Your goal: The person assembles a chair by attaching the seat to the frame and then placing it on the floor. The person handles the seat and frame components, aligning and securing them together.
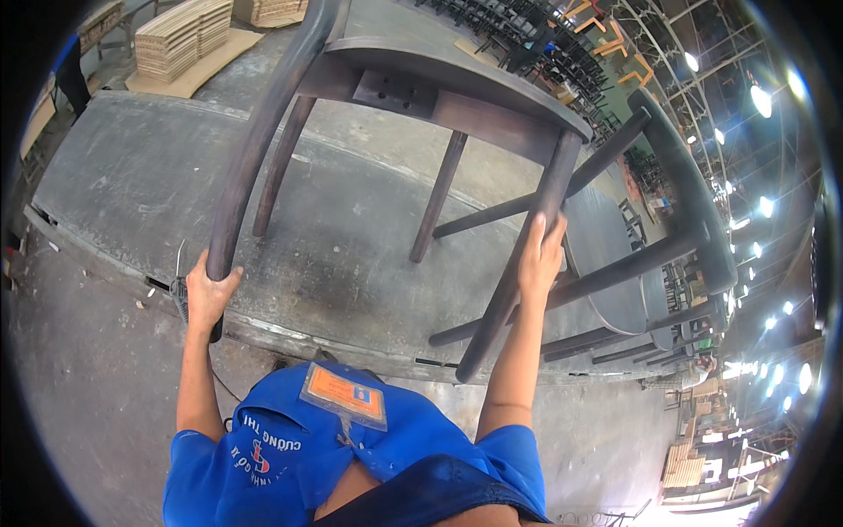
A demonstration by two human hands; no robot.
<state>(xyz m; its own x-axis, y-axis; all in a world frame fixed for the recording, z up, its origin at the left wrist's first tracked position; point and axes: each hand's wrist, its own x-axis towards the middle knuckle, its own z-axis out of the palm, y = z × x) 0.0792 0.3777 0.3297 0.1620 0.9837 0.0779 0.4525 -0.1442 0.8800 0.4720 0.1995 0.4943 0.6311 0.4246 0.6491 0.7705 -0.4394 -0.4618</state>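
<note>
A dark-stained wooden chair (492, 123) is tilted over a grey work table, with the underside of its seat frame and a dark bracket plate with holes (395, 93) facing me. My left hand (211, 288) is closed around the lower part of the chair's long left leg. On the right, my right hand (540, 259) grips the other near leg around its middle. Two thinner-looking legs reach down toward the table top beyond. Close beside my right hand is a second dark chair (702, 202), its curved backrest toward the right.
The long grey table (123, 167) spans the space before me. More dark chairs line its right part. Behind my left hand, a small dark object with a wire (180, 285) hangs at the table edge. Stacked boards (182, 39) stand at the far left, near a partly visible person (72, 75).
</note>
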